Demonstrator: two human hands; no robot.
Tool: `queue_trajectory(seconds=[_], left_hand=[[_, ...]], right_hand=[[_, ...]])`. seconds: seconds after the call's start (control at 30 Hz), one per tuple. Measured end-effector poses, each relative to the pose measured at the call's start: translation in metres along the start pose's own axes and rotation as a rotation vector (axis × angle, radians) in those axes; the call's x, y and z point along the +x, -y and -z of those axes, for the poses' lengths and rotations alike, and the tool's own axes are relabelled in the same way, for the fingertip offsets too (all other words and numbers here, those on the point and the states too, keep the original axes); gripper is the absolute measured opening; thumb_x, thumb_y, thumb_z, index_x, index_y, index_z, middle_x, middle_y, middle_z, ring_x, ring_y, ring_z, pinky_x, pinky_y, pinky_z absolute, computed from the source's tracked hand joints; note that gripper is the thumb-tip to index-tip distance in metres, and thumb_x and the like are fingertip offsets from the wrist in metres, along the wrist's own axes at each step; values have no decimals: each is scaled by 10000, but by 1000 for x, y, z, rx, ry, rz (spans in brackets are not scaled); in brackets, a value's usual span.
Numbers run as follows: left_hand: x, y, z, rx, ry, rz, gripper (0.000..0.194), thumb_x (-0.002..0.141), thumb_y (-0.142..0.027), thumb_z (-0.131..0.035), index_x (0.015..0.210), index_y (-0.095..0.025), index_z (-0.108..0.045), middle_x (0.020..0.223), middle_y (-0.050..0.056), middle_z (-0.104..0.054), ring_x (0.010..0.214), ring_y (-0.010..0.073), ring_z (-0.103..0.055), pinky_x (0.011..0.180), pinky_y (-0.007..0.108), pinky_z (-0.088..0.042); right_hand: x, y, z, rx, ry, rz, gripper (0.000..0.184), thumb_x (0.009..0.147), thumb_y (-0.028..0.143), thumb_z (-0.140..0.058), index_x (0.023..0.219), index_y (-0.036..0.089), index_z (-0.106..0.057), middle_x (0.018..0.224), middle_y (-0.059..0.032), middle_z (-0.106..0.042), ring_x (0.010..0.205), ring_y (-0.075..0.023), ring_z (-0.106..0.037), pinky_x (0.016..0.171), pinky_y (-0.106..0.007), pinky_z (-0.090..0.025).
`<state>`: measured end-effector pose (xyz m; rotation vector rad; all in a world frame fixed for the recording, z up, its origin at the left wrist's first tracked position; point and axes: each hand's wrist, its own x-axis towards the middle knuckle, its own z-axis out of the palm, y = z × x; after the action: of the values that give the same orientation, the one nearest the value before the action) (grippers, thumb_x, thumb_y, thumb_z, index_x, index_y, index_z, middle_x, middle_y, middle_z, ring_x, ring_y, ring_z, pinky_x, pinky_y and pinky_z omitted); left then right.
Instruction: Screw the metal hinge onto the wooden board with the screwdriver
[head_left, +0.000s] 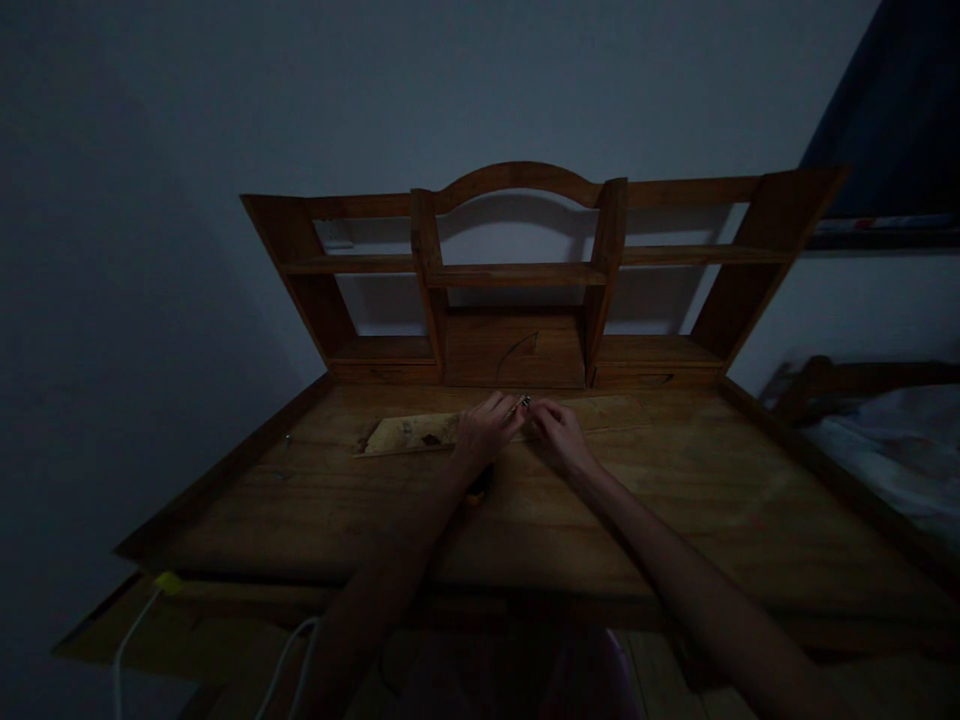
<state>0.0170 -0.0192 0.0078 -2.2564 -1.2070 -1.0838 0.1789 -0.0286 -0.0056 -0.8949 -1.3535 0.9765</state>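
Over the wooden desktop [360, 515], my two hands meet near the middle. My left hand [486, 430] is closed, its fingertips pinched at a small shiny metallic piece [526, 401] too tiny and dim to name. From the other side my right hand [557, 432] comes in, also closed, thumb and fingertips pressed together at the same spot. A thin dark wire-like line [511, 350] rises from behind the left fingers. Beside my left wrist lies a dark object with an orange part [478, 488], partly hidden by the forearm.
A pale worn strip [405, 434] lies along the desktop behind my hands. The wooden shelf unit [517, 274] stands at the back against the wall. A small bit [288, 438] sits at the left. White cables [289, 655] hang at the front left, near a yellow piece [169, 583].
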Motion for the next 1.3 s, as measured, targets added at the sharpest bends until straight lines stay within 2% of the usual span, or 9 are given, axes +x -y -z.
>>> queue_trajectory(seconds=[0.27,0.5,0.67,0.83,1.03,1.3], left_hand=[[1,1,-1,28,27,8,229,958,-349,-483,857,-227,-647,831,26,-656,725,135,-607,613,250,-384],[0,1,-2,24,20,-2,223,958,-350,-489,889,-228,-662,846,35,-660,731,141,-610,621,253,-390],[0,1,-3,11,22,8,211,956,-337,-494,883,-226,-658,854,28,-661,746,135,-611,629,243,-396],[0,1,0,-5,30,11,203,958,-335,-494,897,-227,-654,865,27,-661,760,135,-617,629,242,-395],[0,1,-2,-3,14,1,208,954,-327,-499,874,-220,-658,836,34,-651,741,139,-608,628,247,-389],[0,1,-1,0,11,-7,223,957,-339,-498,869,-217,-663,832,33,-659,733,137,-609,616,255,-377]], right_hand=[[-1,-6,-2,2,-37,57,207,793,431,-639,832,228,-633,669,21,-551,604,-139,-468,575,-260,-358],[0,-5,0,-24,-30,57,232,834,428,-603,787,213,-676,767,-13,-623,699,-156,-528,651,-275,-399],[-1,-2,-2,32,-58,24,287,767,502,-684,825,223,-653,659,15,-564,592,-141,-473,559,-258,-362],[-2,1,-4,41,-6,21,369,821,535,-621,668,200,-593,561,33,-459,530,-116,-405,520,-254,-315],[-1,-2,-4,75,-48,11,300,776,503,-694,832,215,-630,596,53,-474,530,-106,-399,507,-237,-285],[-2,2,-5,63,-10,16,332,842,519,-625,773,195,-614,559,52,-453,512,-104,-382,499,-245,-264]])
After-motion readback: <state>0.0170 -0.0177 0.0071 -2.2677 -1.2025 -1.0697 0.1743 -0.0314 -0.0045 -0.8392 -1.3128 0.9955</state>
